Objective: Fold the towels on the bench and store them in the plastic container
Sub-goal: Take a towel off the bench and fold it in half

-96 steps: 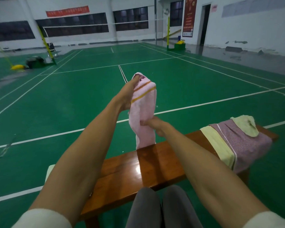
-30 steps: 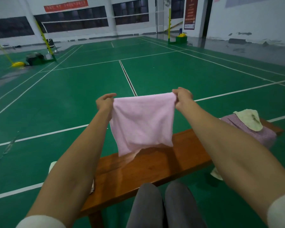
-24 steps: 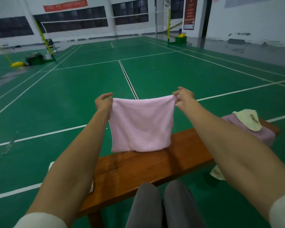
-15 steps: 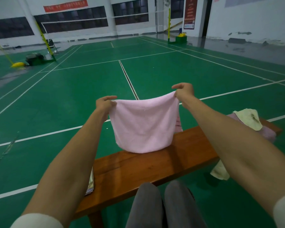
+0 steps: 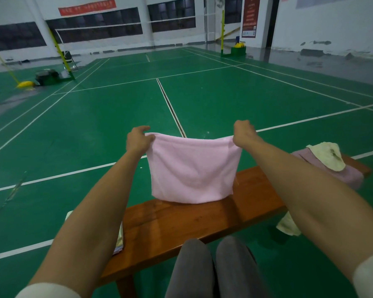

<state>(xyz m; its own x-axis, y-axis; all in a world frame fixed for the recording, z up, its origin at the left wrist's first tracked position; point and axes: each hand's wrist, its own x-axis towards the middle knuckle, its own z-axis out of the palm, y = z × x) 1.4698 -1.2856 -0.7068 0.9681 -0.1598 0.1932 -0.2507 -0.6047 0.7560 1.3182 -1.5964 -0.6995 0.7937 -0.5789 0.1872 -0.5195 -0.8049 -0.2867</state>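
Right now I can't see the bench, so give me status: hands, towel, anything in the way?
Left hand and right hand pinch pink towel top corners. Towel hangs folded, bottom edge at bench. More towels piled at bench's right end.

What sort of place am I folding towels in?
Most likely an indoor badminton hall: green court floor with white boundary lines, and net posts carrying a net across the far court.

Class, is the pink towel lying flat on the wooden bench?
No: both hands hold the pink towel up by its top corners above the wooden bench.
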